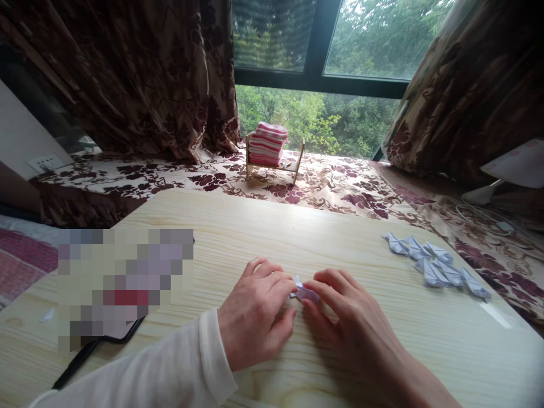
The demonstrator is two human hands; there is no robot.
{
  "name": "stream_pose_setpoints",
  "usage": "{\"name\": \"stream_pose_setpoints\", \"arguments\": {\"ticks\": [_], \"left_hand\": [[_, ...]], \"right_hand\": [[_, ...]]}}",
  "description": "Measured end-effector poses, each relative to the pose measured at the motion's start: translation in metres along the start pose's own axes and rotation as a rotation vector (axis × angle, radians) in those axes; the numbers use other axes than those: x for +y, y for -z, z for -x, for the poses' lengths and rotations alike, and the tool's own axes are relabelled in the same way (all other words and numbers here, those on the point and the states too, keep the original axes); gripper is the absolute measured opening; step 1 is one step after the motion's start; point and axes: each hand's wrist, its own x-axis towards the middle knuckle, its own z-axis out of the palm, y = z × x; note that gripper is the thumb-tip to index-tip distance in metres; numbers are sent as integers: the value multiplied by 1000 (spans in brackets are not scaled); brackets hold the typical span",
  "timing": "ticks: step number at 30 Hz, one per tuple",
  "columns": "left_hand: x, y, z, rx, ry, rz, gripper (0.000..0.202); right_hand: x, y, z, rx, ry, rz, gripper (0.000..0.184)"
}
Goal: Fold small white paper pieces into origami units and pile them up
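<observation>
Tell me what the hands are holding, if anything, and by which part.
Both pinch a small folded pale-lilac paper piece at the light wooden table: left hand on its left end, right hand on its right end, by the fingertips.

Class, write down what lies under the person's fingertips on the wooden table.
A small folded piece of pale paper shows between the left hand and right hand, resting on the table. The hands cover most of it, so its full shape is hidden.
</observation>
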Motion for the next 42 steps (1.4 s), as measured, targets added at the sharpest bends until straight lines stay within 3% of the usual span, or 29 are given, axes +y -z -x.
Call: {"name": "stream_pose_setpoints", "arguments": {"ticks": [16,19,24,42], "left_hand": [[-5,2,1,14,47,102,25],[-9,2,0,32,36,50,26],[-11,2,1,-50,-29,-57,26],[-5,4,2,-88,-65,-135,18]], "right_hand": [[-1,0,-3,-8,47,-9,13],[0,0,-4,-32,68,9,15],[-1,2,-4,-19,74,72,17],[-6,6,-4,-21,76,50,20]]}}
